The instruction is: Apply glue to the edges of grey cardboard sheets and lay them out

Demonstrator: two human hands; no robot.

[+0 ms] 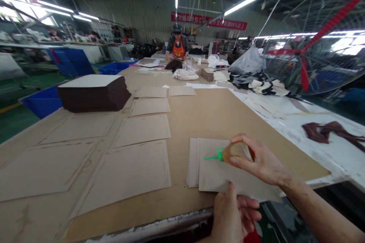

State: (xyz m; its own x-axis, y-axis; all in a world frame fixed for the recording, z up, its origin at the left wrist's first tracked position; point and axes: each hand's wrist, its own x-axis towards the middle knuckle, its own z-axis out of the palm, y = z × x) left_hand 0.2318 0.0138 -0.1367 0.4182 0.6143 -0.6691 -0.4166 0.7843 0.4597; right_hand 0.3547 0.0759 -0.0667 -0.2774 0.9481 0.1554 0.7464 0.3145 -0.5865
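My right hand [261,163] is wrapped round a glue bottle [238,152] with amber contents, tipped on its side. Its green nozzle [212,157] points left over the top cardboard sheet [213,174]. That sheet lies on a small stack of similar sheets [193,163], whose left edges show in steps. At the table's near edge is my left hand [229,216]; its thumb rests on the sheet's front edge, with the fingers curled below it. To the left, flat cardboard sheets [137,171] lie in rows, several with brownish streaks along their edges.
A tall dark brown stack [92,93] with a pale top stands at the left edge. Fabric scraps [268,85], a dark brown strip [327,131] and a large fan [303,51] are at right. A person in an orange apron [178,49] works at the far end.
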